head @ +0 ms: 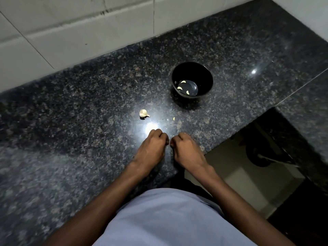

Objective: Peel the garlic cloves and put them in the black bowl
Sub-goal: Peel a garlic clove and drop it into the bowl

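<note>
A black bowl (pixel 192 79) stands on the dark granite counter (pixel 88 107) and holds three pale peeled cloves (pixel 182 82). A partial garlic bulb (pixel 144 113) lies left of the bowl, nearer to me. A small pale garlic bit (pixel 174 118) lies between bulb and bowl. My left hand (pixel 152 146) and my right hand (pixel 186 150) sit close together above the counter's front edge, fingers curled inward toward each other. A thin sliver of garlic skin shows between them; what they pinch is mostly hidden by the fingers.
A white tiled wall (pixel 71 32) runs along the back of the counter. The counter's edge drops to a light floor (pixel 239 174) at the right, where a dark object stands. A bright light reflection sits on the granite just beyond my hands.
</note>
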